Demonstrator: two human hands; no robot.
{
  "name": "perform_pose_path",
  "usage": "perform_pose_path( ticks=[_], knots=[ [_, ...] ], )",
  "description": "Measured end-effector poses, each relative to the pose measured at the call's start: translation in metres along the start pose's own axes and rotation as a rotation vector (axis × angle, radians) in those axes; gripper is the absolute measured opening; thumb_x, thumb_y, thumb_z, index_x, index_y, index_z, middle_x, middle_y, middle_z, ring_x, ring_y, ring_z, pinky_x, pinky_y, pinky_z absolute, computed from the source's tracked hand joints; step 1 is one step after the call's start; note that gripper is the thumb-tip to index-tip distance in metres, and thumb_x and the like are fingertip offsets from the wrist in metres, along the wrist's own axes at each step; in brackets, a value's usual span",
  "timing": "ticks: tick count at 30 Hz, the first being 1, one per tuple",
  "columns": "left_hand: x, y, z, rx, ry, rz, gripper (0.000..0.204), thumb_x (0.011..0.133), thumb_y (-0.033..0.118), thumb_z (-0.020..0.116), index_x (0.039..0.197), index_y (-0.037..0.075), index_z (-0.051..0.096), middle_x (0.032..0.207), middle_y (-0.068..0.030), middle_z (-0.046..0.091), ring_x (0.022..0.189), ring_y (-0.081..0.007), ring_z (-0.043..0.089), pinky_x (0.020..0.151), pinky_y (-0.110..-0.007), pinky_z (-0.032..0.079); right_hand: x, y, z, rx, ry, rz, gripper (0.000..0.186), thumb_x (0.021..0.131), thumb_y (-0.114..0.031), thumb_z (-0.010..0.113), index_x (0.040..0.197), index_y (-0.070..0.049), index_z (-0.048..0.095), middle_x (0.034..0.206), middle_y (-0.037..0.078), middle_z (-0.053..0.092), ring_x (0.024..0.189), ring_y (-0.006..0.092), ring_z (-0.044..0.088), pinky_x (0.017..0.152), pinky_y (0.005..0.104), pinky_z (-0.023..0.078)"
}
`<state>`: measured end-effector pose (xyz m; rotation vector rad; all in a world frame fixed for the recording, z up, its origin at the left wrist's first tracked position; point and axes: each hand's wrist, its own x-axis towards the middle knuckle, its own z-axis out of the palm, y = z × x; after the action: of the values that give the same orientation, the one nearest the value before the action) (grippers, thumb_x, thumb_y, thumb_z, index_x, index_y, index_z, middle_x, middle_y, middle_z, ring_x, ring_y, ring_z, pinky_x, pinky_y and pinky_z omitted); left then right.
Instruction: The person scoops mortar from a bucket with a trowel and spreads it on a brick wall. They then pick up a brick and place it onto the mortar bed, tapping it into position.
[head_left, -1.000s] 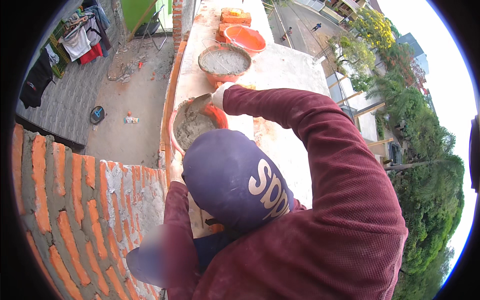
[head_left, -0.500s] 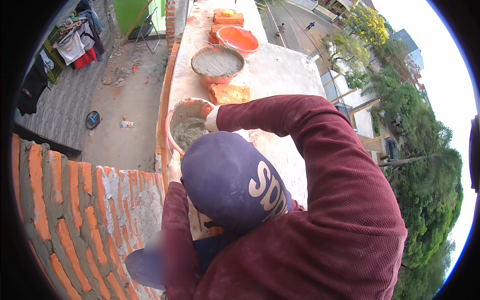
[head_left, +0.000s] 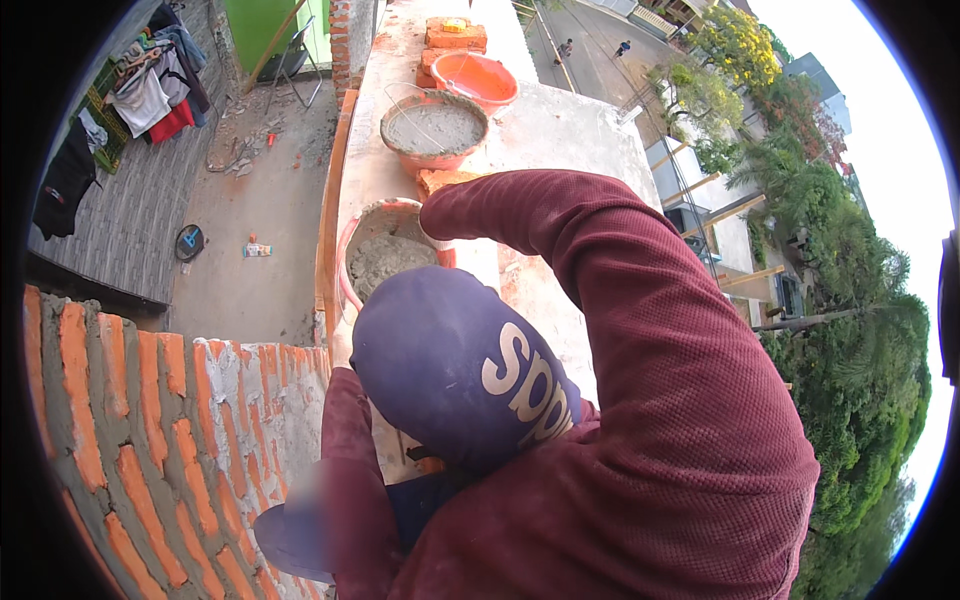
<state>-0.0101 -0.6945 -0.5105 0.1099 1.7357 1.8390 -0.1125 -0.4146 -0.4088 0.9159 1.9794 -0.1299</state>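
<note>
The left hand (head_left: 343, 340) is at the near-left edge of the orange mortar bucket (head_left: 392, 213) on the concrete slab (head_left: 565, 130); the cap (head_left: 440, 350) hides its fingers. The right hand (head_left: 438, 243), largely behind its maroon sleeve (head_left: 560, 215), is at the bucket's right side; I cannot tell either hand's grip.

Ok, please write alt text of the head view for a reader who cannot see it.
A person in a cap and maroon sleeves bends over a bucket of grey mortar on a ledge, left hand at its side, right hand mostly hidden. Beyond are a second mortar bucket, a third bucket and bricks; a brick wall stands lower left, trees right.
</note>
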Motion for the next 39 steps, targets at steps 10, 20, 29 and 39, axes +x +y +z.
perform_pose_path(
  ticks=[10,20,29,39],
  knots=[
    [-0.017,-0.015,-0.002,-0.084,-0.012,-0.044,0.052,0.1,0.014,0.061,0.147,-0.002,0.046,0.114,-0.0081,0.064,0.096,-0.018,0.06,0.086,-0.031,0.05,0.07,0.042,0.048,-1.245,-0.069,-1.224,0.023,0.084,-0.028,0.071,0.099,-0.01,0.071,0.093,0.009,0.069,0.084,0.0277,0.065,0.073,0.0449,0.05],
    [-0.013,-0.02,0.004,-0.123,-0.019,-0.062,0.057,0.098,0.01,0.063,0.151,0.0,0.044,0.109,-0.0047,0.064,0.091,-0.0133,0.06,0.081,-0.028,0.051,0.062,0.044,0.051,-1.346,-0.166,-1.597,0.013,0.086,-0.022,0.072,0.087,-0.009,0.072,0.07,0.002,0.065,0.065,0.0211,0.064,0.058,0.0387,0.049],
    [-0.012,-0.012,-0.014,0.009,-0.002,-0.05,0.062,0.095,0.013,0.065,0.153,0.002,0.044,0.118,-0.0055,0.066,0.098,-0.0123,0.063,0.087,-0.028,0.052,0.012,0.057,0.077,-0.446,-0.197,-1.086,0.017,0.091,-0.025,0.067,0.091,-0.008,0.069,0.066,0.001,0.061,0.06,0.0188,0.06,0.054,0.0363,0.047],
    [-0.014,-0.014,-0.01,0.099,0.052,0.058,0.067,0.095,0.022,0.068,0.154,0.006,0.043,0.131,-0.0125,0.065,0.113,-0.0203,0.061,0.1,-0.033,0.048,-0.029,0.063,0.127,1.15,-0.956,-0.779,0.023,0.096,-0.029,0.061,0.095,-0.006,0.066,0.062,0.0,0.056,0.054,0.0163,0.055,0.05,0.0336,0.044]
  ],
)
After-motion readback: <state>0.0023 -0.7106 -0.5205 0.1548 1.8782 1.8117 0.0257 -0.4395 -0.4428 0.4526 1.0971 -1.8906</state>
